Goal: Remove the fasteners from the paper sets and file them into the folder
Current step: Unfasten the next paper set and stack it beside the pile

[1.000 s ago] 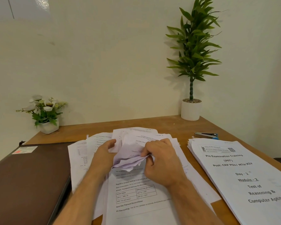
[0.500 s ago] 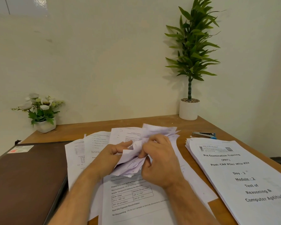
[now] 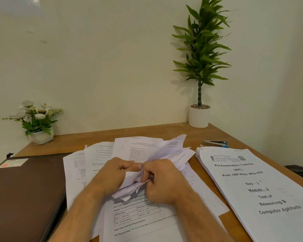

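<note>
At the table's middle, my left hand (image 3: 115, 173) and my right hand (image 3: 162, 180) both grip the crumpled top corner of a paper set (image 3: 166, 151), whose upper sheets bend up and away toward the back right. The fastener itself is hidden between my fingers. Under my hands lie several loose printed sheets (image 3: 138, 217) spread over the wood. A closed brown folder (image 3: 24, 194) lies flat at the left. A thick paper stack titled "Pre Examination Training" (image 3: 248, 187) lies at the right.
A silver and blue staple remover (image 3: 215, 143) lies behind the right stack. A tall green plant in a white pot (image 3: 198, 116) stands at the back right, a small flower pot (image 3: 40, 135) at the back left. The wall is close behind the table (image 3: 98, 138).
My hands have drawn closer together on the crumpled corner, and the set's upper sheets have swung up and toward the back right. The view tilted slightly.
</note>
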